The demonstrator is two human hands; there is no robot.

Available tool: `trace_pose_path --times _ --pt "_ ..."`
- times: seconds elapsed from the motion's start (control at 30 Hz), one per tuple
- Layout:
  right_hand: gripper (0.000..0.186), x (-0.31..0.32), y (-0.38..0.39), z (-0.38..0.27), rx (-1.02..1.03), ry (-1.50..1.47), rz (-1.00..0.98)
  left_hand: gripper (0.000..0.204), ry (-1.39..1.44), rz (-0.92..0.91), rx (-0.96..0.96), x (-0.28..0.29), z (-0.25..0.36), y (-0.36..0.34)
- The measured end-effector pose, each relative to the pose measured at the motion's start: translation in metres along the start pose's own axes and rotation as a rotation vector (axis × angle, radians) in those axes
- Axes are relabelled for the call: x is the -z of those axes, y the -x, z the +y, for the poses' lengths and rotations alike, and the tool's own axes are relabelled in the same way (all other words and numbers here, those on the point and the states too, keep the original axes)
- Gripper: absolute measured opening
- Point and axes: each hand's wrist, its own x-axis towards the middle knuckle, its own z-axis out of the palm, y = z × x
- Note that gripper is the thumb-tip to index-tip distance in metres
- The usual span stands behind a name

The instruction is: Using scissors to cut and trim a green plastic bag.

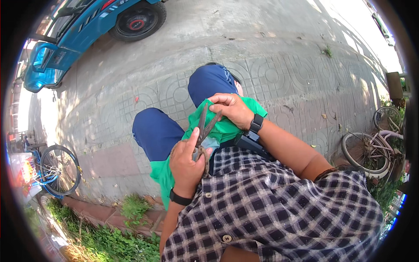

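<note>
My left hand (pixel 187 163) is closed around the handles of old, rusty-looking metal scissors (pixel 202 124). Their two blades stand apart and point away from me, toward my right hand. Green cloth (pixel 227 131) lies across my lap, over the legs of my blue trousers (pixel 159 133). With thumb and fingers my right hand (pixel 235 110) pinches an edge of this cloth close to the blade tips. Whether the blades touch the cloth is hard to make out. A small pale patch (pixel 211 143) shows beside the scissors' pivot.
Patterned paving (pixel 279 78) spreads beyond my knees. A blue cargo tricycle (pixel 83 37) stands at the far left. One bicycle (pixel 60 170) is at the left, and a pinkish one (pixel 371 150) at the right. Green plants (pixel 118 240) grow behind a low edging at lower left.
</note>
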Motion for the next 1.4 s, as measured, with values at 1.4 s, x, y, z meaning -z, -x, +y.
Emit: trace_pose_path --times 1.4 --pt "0.023 0.004 -0.003 0.007 -0.014 -0.002 0.004 0.062 0.075 0.076 0.096 0.002 0.009 0.002"
